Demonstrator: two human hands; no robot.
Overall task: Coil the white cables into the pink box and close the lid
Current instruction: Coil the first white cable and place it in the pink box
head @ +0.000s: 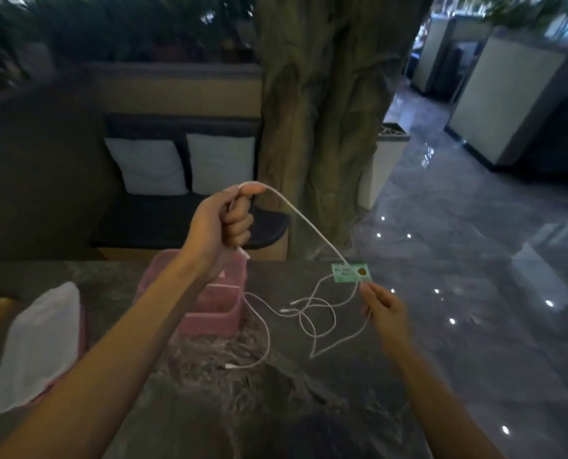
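Note:
My left hand [224, 220] is raised above the pink box [209, 313], fist closed around one end of a white cable [305, 223] that loops over my index finger. That cable arcs down to my right hand [383, 306], which pinches it between thumb and fingers just above the table. More white cables [315, 313] lie tangled on the dark marble table [209, 392] between the box and my right hand; one runs from the box down to a plug near the table's middle. The pink box stands open, partly hidden by my left forearm.
A translucent white lid [40, 346] lies on the table at the left, over a pink edge. A green card [348, 272] rests near the far table edge. Beyond are a dark bench with two white cushions [183, 164], a tree trunk [315, 127] and a glossy floor at right.

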